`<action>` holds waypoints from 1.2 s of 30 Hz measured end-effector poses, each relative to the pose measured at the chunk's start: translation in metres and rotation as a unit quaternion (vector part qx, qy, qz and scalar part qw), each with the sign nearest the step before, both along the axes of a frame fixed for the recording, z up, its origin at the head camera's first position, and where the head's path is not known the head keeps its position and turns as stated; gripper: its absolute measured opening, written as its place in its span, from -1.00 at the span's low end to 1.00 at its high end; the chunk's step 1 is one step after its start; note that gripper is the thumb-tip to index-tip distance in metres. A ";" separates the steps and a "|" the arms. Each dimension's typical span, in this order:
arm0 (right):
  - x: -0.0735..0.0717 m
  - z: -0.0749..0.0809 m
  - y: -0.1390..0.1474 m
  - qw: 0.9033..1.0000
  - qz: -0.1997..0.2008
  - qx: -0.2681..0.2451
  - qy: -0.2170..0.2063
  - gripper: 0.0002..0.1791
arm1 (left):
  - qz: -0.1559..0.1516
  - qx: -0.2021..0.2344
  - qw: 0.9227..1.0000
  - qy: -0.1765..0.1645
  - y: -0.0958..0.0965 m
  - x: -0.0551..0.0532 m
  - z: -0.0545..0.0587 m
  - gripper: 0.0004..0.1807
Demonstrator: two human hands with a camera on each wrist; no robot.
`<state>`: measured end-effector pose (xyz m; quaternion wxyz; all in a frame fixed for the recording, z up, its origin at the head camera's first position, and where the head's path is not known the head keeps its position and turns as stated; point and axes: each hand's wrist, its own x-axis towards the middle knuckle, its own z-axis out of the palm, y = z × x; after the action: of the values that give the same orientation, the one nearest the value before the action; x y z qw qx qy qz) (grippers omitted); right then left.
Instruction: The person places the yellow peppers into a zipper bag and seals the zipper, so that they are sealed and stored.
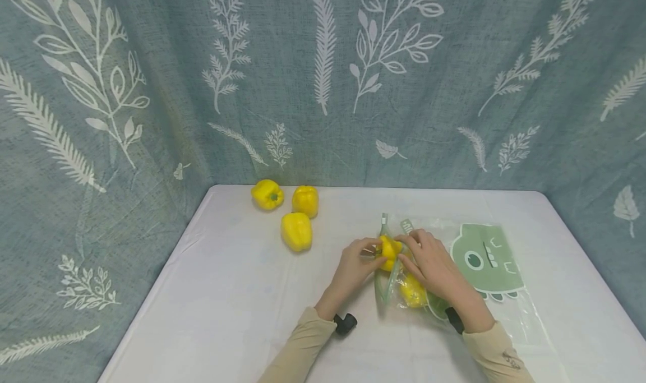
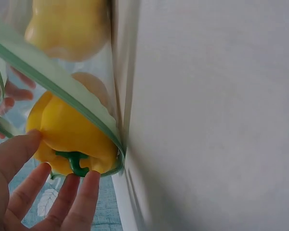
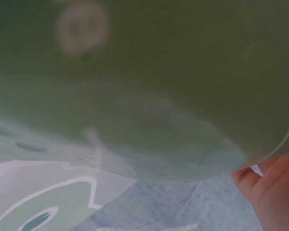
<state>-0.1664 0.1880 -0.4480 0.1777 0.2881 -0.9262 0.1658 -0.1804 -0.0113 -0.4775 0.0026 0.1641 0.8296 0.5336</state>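
While left hand [image 1: 359,262] nudges pepper [image 2: 70,127] with loosely extended fingers [image 2: 83,201], right hand [image 1: 433,264] pinching bag [image 1: 487,271] (flimsy stuff), slipped pinch could collapse lip [image 2: 67,84], snagging stem [image 2: 78,164].

L hand [image 1: 356,264] & R hand [image 1: 437,264] bare. L sleeve [image 1: 300,346] & R sleeve [image 1: 487,346] lt. beige; dk. squiggly marking [image 1: 512,360] on R one. Blk. rounded device [image 1: 346,323] at L wrist, blk. piece [image 1: 455,320] at R.

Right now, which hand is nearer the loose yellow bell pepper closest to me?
Left. Your left hand is right of that yellow bell pepper; your right hand is farther right, past the zip bag's mouth.
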 end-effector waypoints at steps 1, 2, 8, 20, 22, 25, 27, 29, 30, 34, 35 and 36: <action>0.000 0.000 0.000 1.000 0.001 0.000 -0.001 -0.62 | -0.001 0.005 1.000 -0.001 0.001 0.000 0.000 -0.59; 0.000 0.000 0.000 1.000 0.001 -0.001 -0.001 -0.62 | -0.003 0.009 1.000 -0.002 0.001 0.000 0.000 -0.60; 0.000 0.000 0.001 1.000 0.002 0.002 -0.007 -0.62 | -0.020 0.014 1.000 -0.014 0.002 0.000 -0.001 -0.62; 0.000 0.001 0.002 1.000 0.004 0.003 -0.002 -0.61 | -0.059 0.004 0.997 -0.041 -0.001 0.000 -0.002 -0.55; -0.001 0.000 0.002 1.000 0.005 0.001 0.000 -0.60 | -0.069 0.009 0.996 -0.056 -0.002 0.000 -0.002 -0.54; -0.001 0.000 0.002 1.000 0.006 -0.001 -0.002 -0.60 | -0.083 0.014 0.994 -0.075 -0.002 0.001 -0.001 -0.53; 0.000 0.000 0.002 1.000 0.005 -0.003 -0.004 -0.60 | -0.094 0.023 0.992 -0.083 -0.002 0.004 0.001 -0.53; 0.000 -0.001 0.002 1.000 0.003 -0.003 -0.007 -0.60 | -0.106 0.029 0.991 -0.081 -0.002 0.007 0.008 -0.54; 0.000 0.000 0.002 1.000 0.003 -0.004 -0.009 -0.60 | -0.112 0.031 0.990 -0.081 -0.002 0.009 0.012 -0.54; 0.000 0.000 0.002 1.000 0.000 -0.004 -0.013 -0.61 | -0.136 0.046 0.987 -0.079 -0.002 0.015 0.025 -0.55; 0.000 0.000 0.002 1.000 0.000 -0.005 -0.014 -0.61 | -0.140 0.049 0.986 -0.081 -0.002 0.015 0.025 -0.54; 0.000 0.000 0.002 1.000 0.000 -0.006 -0.014 -0.61 | -0.143 0.053 0.985 -0.083 -0.002 0.015 0.023 -0.54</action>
<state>-0.1660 0.1899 -0.4483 0.1662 0.2849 -0.9275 0.1757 -0.1656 -0.0129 -0.4546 0.1393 0.2360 0.7652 0.5825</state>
